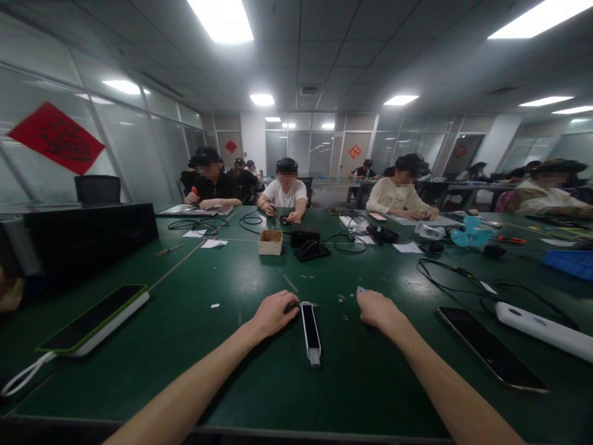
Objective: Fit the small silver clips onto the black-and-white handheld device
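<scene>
A slim white-edged black device (310, 330) lies lengthwise on the green table (278, 383) in front of me. My left hand (274, 312), with a ring on one finger, rests curled at the device's far left end and pinches something small and dark there. My right hand (377, 307) rests knuckles-up to the right, fingers curled, with a small pale piece (361, 289) showing at its fingertips. A few tiny metal parts (341, 298) lie between the hands.
A phone on a white power bank (92, 321) lies at left, another phone (491, 355) and a white power strip (542, 327) at right. A small cardboard box (270, 242), black gear and cables sit mid-table. Several people work along the far side.
</scene>
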The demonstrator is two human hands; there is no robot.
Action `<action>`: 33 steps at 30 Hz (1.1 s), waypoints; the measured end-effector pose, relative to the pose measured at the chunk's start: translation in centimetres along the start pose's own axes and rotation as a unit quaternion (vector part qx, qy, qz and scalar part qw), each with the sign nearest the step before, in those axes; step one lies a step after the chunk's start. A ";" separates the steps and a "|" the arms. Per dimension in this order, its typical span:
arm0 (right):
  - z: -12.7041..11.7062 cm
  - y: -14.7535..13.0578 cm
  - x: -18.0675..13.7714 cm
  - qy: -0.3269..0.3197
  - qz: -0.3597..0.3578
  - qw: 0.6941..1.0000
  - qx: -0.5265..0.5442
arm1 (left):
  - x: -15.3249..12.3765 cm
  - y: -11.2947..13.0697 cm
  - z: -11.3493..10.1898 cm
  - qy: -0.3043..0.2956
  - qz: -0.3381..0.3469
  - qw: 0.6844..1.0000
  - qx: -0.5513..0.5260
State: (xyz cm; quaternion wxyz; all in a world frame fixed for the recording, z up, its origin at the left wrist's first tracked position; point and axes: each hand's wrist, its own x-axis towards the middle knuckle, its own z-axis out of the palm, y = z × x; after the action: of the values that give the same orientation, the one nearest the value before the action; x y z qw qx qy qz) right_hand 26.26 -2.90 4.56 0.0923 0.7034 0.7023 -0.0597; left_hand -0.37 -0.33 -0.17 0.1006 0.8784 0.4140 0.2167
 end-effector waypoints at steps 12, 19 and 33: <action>0.5 -3.1 0.4 0.190 -0.234 0.938 0.171 | -0.1 0.4 -0.1 0.016 -0.006 1.000 0.012; 2.5 -6.4 -0.3 0.218 -0.289 0.840 0.405 | -0.6 2.0 -1.2 0.083 0.049 0.995 0.010; 3.3 -7.8 -0.8 0.251 -0.279 0.806 0.459 | -0.5 2.7 0.0 0.151 0.138 0.977 0.060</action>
State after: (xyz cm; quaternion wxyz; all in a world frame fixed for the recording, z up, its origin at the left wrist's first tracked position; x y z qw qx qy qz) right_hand 18.62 -4.40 1.17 -0.4411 0.4281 0.7576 -0.2193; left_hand 1.21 -2.43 0.69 -0.0473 0.8888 0.3111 0.3333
